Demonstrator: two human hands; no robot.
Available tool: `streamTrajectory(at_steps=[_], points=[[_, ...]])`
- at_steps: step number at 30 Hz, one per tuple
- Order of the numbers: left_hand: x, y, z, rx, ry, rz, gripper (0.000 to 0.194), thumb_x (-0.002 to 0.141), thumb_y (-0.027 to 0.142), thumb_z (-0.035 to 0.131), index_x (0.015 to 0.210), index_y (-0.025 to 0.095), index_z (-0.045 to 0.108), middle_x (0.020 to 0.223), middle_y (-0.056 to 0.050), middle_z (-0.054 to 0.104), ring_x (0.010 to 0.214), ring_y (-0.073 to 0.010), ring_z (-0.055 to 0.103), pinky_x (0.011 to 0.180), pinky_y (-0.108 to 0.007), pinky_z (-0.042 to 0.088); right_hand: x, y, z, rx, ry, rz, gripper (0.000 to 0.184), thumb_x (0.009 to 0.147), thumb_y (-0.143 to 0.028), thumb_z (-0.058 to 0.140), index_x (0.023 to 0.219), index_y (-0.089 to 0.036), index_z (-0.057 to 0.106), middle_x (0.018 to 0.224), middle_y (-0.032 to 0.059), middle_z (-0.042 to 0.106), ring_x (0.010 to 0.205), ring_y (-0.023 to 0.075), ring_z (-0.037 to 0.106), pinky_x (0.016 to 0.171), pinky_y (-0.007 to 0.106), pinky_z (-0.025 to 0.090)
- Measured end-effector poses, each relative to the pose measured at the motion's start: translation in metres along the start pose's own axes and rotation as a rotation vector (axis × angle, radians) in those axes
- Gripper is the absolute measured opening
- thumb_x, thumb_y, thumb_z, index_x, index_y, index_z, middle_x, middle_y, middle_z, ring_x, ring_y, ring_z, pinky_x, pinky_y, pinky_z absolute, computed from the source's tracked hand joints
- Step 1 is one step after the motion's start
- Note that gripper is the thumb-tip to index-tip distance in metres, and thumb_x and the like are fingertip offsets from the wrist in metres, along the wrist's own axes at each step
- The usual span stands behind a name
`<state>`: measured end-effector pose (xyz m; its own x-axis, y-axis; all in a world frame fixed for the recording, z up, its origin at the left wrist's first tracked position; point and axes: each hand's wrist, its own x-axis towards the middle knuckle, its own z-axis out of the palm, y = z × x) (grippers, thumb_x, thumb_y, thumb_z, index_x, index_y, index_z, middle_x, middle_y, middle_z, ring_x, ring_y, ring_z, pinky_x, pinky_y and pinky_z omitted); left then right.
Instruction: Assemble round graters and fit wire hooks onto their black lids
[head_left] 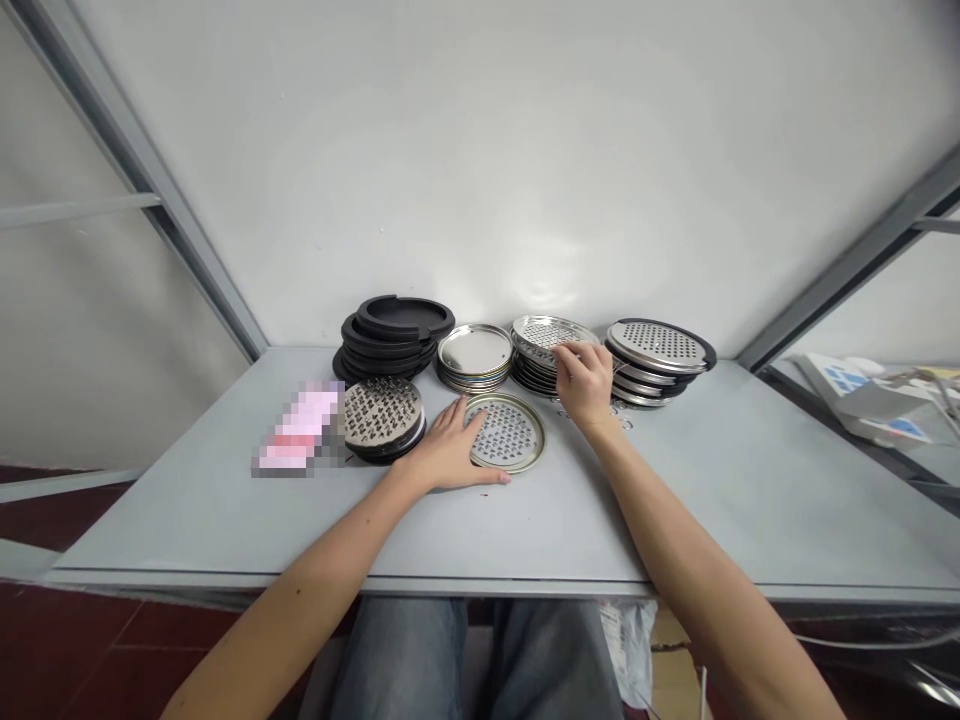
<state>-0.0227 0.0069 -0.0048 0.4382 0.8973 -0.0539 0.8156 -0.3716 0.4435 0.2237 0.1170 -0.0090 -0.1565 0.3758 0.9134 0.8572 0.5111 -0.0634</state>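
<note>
Head view, center: your left hand (448, 447) lies open, fingers spread, pinning a perforated metal disc (510, 433) to the table (675, 500); your right fingers (564, 352) pinch the top disc (544, 333) of the center stack (531, 372).

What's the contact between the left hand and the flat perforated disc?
Touching: in the head view, the left hand lies across the rim of the flat perforated disc.

Silver grater disc (510, 435) patterned with rows of small holes, brass-gold rim; matte black rings (397, 318); pale grey table (697, 490)
</note>
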Motion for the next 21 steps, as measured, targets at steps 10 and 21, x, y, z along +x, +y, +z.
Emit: streamTrajectory(at_steps=[10, 21], points=[[0.001, -0.002, 0.001, -0.009, 0.013, 0.007, 0.115, 0.059, 0.084, 0.055, 0.148, 0.018, 0.024, 0.158, -0.015, 0.002, 0.144, -0.0374, 0.003, 0.115, -0.048, 0.016, 0.007, -0.004, -0.013, -0.043, -0.143, -0.002, 0.015, 0.089, -0.026, 0.054, 0.094, -0.024, 0.068, 0.085, 0.0054, 0.068, 0.087, 0.0232, 0.056, 0.083, 0.04, 0.038], [0.0, -0.001, 0.0, -0.031, 0.035, 0.019, 0.112, 0.059, 0.081, 0.059, 0.146, 0.019, 0.028, 0.158, -0.015, 0.008, 0.144, -0.0386, 0.006, 0.114, -0.051, 0.018, 0.012, -0.006, -0.015, 0.109, -0.15, 0.023, 0.018, 0.091, -0.018, 0.045, 0.092, -0.023, 0.062, 0.089, 0.0072, 0.063, 0.088, 0.0243, 0.053, 0.083, 0.042, 0.043]])
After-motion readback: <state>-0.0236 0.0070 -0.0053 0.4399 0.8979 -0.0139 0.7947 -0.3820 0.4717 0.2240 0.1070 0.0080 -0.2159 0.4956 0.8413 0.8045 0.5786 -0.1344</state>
